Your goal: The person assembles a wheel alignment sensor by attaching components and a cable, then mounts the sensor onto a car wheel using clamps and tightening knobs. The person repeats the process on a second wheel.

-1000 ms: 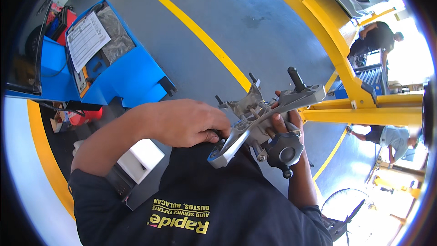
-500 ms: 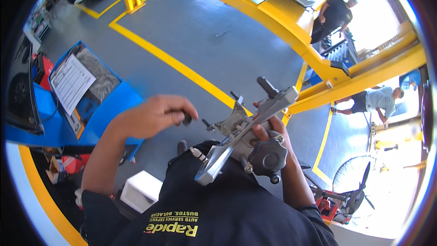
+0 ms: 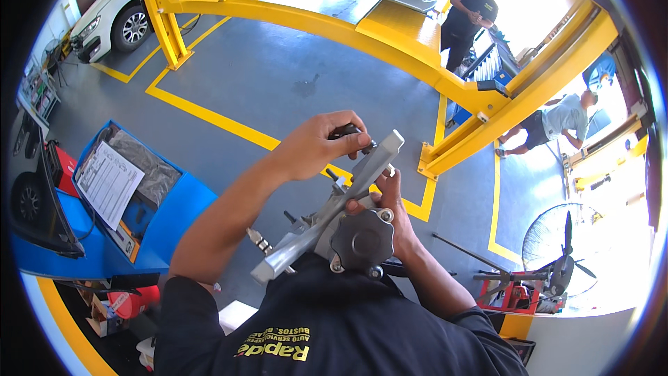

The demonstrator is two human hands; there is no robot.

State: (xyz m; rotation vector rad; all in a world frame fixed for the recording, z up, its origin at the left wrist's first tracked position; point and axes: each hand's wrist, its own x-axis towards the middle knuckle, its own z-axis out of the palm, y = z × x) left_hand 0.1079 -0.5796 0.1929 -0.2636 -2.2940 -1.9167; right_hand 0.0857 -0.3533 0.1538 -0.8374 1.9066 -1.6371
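Note:
A silver metal wheel clamp [image 3: 327, 217] slants in front of my chest, its long bar tilted up to the right. On its near side is a large black lobed knob [image 3: 361, 239]. My right hand [image 3: 395, 214] grips the clamp's middle from the right, with the thumb beside the bar and the other fingers partly hidden. At the bar's upper end, my left hand [image 3: 321, 145] is closed around a black peg [image 3: 346, 132]. A metal fitting [image 3: 260, 242] and threaded studs stick out from the clamp's left side.
To the left stands a blue cabinet [image 3: 182, 217] with a paper sheet [image 3: 111, 179] on it. A yellow lift frame [image 3: 306, 24] spans the far side. Two people stand beyond its right post. A black fan [image 3: 562, 271] is at the right.
My left hand has moved right and up, from the clamp's left side to the peg at its upper end. The clamp has shifted left and turned steeper. My view has swung.

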